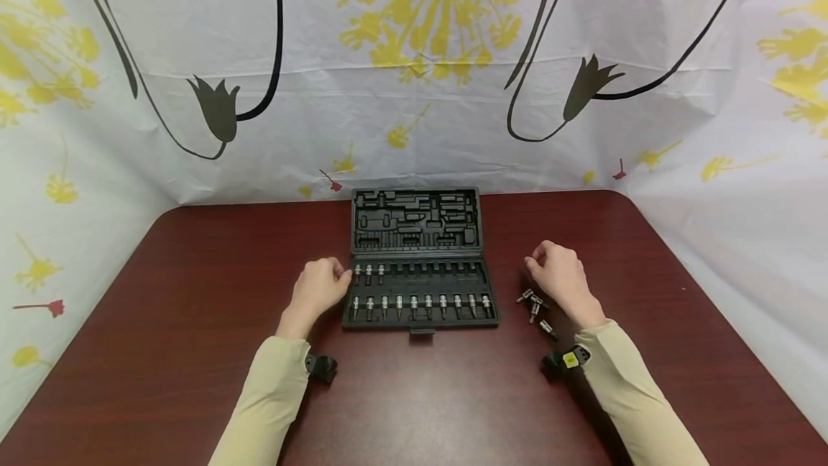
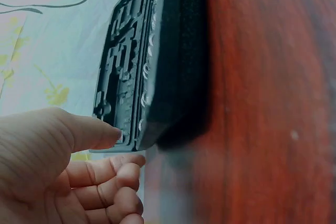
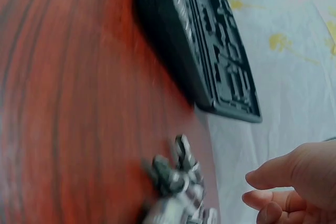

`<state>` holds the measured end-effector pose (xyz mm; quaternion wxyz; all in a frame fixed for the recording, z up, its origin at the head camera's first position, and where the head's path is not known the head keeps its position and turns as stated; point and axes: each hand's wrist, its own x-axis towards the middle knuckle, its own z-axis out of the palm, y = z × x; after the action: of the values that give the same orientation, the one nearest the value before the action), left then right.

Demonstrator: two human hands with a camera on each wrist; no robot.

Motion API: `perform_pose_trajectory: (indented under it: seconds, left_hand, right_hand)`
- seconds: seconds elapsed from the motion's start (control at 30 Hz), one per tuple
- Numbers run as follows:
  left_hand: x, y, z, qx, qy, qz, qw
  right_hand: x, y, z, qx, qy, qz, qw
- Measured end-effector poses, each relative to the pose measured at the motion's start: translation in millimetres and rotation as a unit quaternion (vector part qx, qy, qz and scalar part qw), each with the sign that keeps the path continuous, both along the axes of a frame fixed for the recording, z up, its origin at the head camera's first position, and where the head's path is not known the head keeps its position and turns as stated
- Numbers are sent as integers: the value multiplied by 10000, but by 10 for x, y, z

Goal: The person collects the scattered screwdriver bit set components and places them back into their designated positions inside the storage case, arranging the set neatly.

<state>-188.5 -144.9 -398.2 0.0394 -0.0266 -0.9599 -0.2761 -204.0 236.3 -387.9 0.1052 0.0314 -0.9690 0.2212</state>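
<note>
An open black socket-bit case point(image 1: 420, 327) lies on the table. Its front row is filled with silver bit sockets point(image 1: 414, 306), and three more bit sockets point(image 1: 369, 274) sit at the left end of the back row, whose other slots show bare. At the case's left edge is my left hand point(image 1: 318, 284), fingers loosely bent and holding nothing visible; whether the thumb touches the case I cannot tell. Several loose bit sockets point(image 1: 535, 308) lie right of the case. Just beyond them hovers my right hand point(image 1: 561, 277), thumb and fingertips slightly apart in the right wrist view point(image 3: 294, 182) with nothing between.
The case's lid point(image 1: 417, 221) is raised at the back, with moulded recesses. Beneath everything is a dark red-brown wooden table point(image 1: 194, 293). A white patterned cloth point(image 1: 414, 142) hangs behind the table's far edge and at both sides.
</note>
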Motion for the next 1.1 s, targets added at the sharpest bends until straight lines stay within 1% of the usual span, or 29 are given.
perform_pose_trajectory:
  seconds: [0.2, 0.4, 0.57, 0.7, 0.87, 1.1]
  left_hand:
    - [8, -26, -33, 158, -217, -44, 9996]
    - [-9, -42, -86, 367, -231, -100, 9990]
    - [-12, -45, -99, 536, -287, -127, 9981]
    - [-11, -43, -96, 574, -262, -141, 9979]
    - [-13, -38, -94, 545, -274, -140, 9980]
    - [-6, -28, -86, 459, -293, -128, 9984]
  right_hand:
    - [-31, 131, -40, -63, -218, -166, 9996]
    - [-58, 237, -39, -81, -443, -233, 9987]
    - [-91, 301, -53, -67, -646, -166, 9977]
    - [-106, 318, -59, -82, -696, -91, 9975]
    - [-117, 314, -44, -49, -680, 8, 9977]
    - [-130, 311, -22, 43, -765, 115, 9970]
